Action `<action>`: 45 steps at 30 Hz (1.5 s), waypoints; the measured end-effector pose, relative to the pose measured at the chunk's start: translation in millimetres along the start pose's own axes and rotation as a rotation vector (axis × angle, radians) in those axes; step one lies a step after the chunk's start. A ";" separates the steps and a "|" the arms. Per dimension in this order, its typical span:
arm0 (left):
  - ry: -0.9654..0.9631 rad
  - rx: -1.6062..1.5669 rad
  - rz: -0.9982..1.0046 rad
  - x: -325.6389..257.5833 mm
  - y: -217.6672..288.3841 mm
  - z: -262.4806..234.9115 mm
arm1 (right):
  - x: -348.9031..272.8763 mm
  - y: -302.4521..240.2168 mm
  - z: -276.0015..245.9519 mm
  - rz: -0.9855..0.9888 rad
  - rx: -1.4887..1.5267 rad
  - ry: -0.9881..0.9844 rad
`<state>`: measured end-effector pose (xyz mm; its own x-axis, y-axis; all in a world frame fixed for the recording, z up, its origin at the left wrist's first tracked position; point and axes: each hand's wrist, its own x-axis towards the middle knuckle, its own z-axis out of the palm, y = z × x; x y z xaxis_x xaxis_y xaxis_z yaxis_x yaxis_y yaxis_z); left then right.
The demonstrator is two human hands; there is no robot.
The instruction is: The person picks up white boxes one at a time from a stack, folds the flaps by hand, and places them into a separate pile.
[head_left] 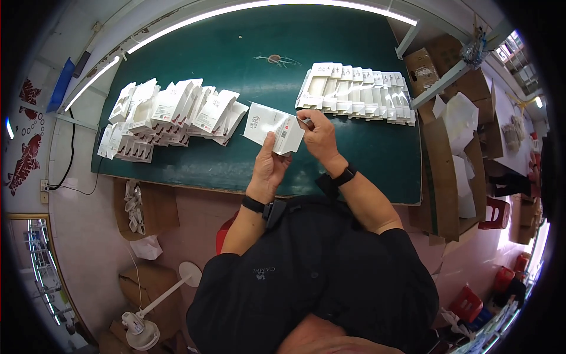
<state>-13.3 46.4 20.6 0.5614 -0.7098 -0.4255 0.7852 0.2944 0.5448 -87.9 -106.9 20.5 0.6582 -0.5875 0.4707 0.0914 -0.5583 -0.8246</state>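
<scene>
Gripping the white box (274, 125), the left hand (269, 169) should brace it lightly. The right hand (320, 140) pinches its edge, exact grip unclear; avoid creasing.

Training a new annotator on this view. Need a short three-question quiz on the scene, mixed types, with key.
1. Which hand is at the upper-right corner of the held white carton?
2. True or false: on the green table, the overlapping row of cartons lies left of the jumbled pile of cartons.
3. Fill in: both wrists wear ____ bands. (colour)

Key:
1. The right hand; the left hand holds the lower edge.
2. False; the row is on the right.
3. Black.
</scene>
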 end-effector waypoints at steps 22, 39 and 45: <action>-0.061 0.033 0.211 10.9 -5.0 -3.2 | -15.5 -38.3 6.7 0.388 0.289 -0.226; 0.027 0.041 0.449 15.1 -4.4 -7.9 | -23.1 -23.4 -10.8 0.484 0.811 -0.496; 0.005 0.085 0.463 18.5 -11.5 -13.3 | -23.8 -16.6 -13.8 0.590 0.809 -0.319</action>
<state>-8.5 38.4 -3.2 0.8489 -0.5131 -0.1269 0.4279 0.5260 0.7350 -115.4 -91.7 27.3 0.9166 -0.3915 -0.0813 0.0867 0.3933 -0.9153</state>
